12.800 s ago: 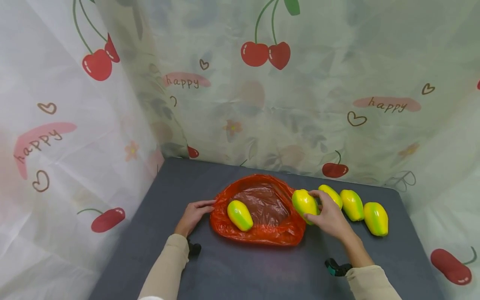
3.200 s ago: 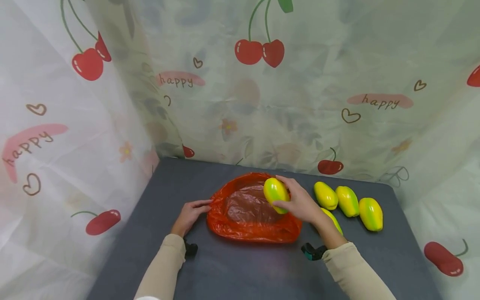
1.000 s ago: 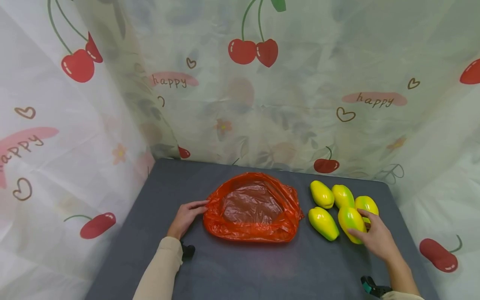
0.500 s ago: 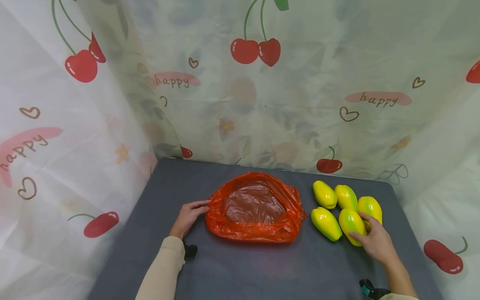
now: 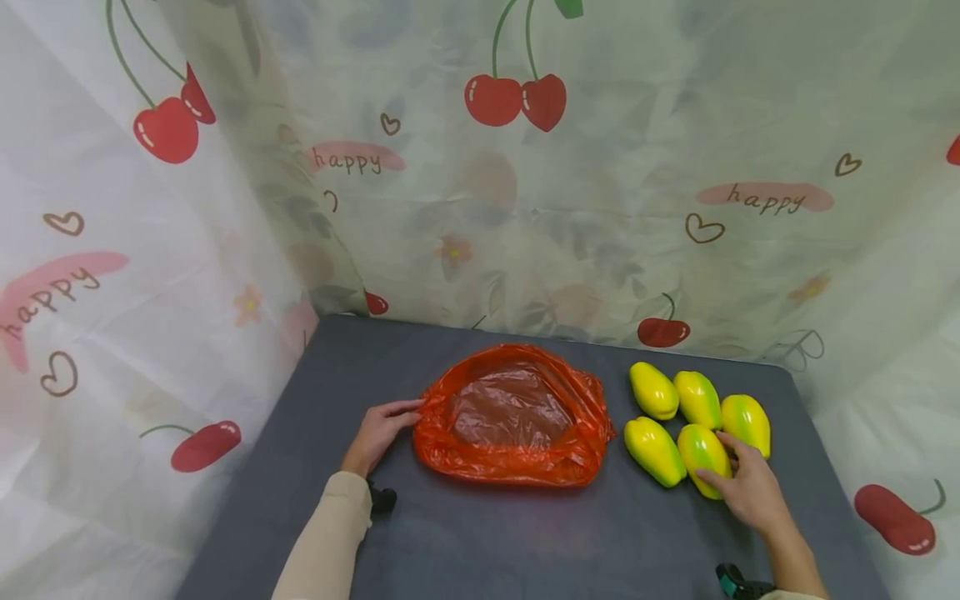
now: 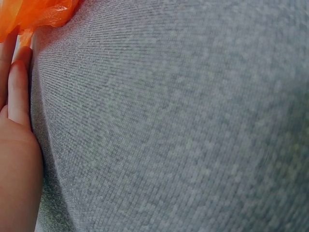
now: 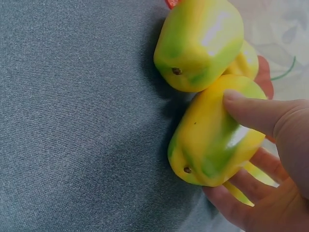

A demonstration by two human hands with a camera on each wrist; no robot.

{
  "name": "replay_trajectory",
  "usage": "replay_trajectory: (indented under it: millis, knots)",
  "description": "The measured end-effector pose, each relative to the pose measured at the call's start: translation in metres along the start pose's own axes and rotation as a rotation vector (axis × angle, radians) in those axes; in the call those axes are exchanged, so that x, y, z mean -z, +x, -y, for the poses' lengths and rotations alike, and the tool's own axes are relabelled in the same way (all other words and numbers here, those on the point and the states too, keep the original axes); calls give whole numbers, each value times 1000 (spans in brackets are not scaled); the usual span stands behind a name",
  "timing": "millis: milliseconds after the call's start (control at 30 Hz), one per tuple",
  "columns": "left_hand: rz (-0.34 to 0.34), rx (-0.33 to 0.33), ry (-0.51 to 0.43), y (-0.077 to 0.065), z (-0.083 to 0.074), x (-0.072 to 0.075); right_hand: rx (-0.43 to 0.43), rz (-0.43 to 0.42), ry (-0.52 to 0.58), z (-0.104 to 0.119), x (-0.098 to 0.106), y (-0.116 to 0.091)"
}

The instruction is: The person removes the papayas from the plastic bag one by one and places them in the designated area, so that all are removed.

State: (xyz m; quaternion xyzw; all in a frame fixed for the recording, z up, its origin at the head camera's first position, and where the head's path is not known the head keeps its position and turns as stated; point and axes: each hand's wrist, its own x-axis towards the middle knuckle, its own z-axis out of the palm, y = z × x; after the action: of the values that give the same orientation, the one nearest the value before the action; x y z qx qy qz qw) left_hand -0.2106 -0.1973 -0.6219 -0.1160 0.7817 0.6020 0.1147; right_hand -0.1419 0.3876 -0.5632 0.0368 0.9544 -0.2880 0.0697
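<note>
An orange-red plastic bag [image 5: 510,467] lies with its mouth spread wide on the dark table. At its left edge rests my left hand [image 5: 377,435], its fingers fairly straight and touching the plastic; in the left wrist view those fingers [image 6: 18,92] reach the bag's rim [image 6: 46,12]. My right hand [image 5: 753,487] holds a glossy yellow-green toy papaya [image 5: 702,458], thumb on one side and fingers curled around the other, as the right wrist view also shows the papaya [image 7: 207,140]. Against it sits another papaya [image 5: 654,452] on the left.
Three more papayas stand in a row behind, including a left one [image 5: 653,390], a middle one [image 5: 697,400] and a right one [image 5: 746,423]. A cherry-print curtain [image 5: 525,208] encloses the table [image 5: 540,542] at the back and sides.
The papaya seen in the bag earliest is now out. My right hand has carried another from over the bag to the group at right and lowered it. The left hand stays at the bag's edge.
</note>
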Motion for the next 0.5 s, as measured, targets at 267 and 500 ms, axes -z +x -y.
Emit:
replay_trajectory:
  millis: [267,500]
  knots:
    - [6,-12,0,2,0,-1,-21,-35,42,-2,-2,1]
    - [2,-16,-30,2,1,1,-24,-24,60,-3,-7,2]
